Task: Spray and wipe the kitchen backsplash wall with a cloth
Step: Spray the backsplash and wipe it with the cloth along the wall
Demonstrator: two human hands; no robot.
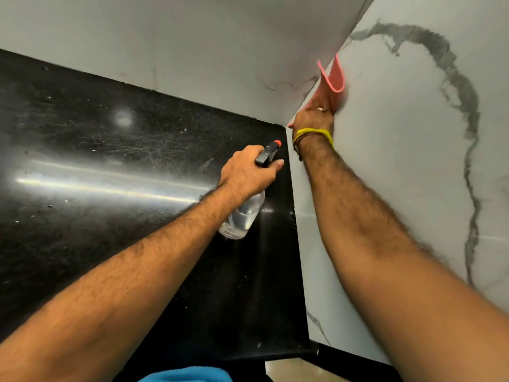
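My right hand point(314, 117) presses a pink cloth point(333, 77) against the white marbled backsplash wall point(399, 128), close to the corner where two walls meet. The cloth's upper edge curls away from the wall. My left hand point(248, 170) grips a clear spray bottle point(243, 216) by its black trigger head with an orange nozzle, held above the black countertop point(96, 161) and pointing toward the corner.
The glossy black countertop fills the left and centre and ends at the wall on the right. A second pale wall point(192, 45) runs along the back. Grey veins cross the right wall. Blue fabric point(187, 374) shows at the bottom edge.
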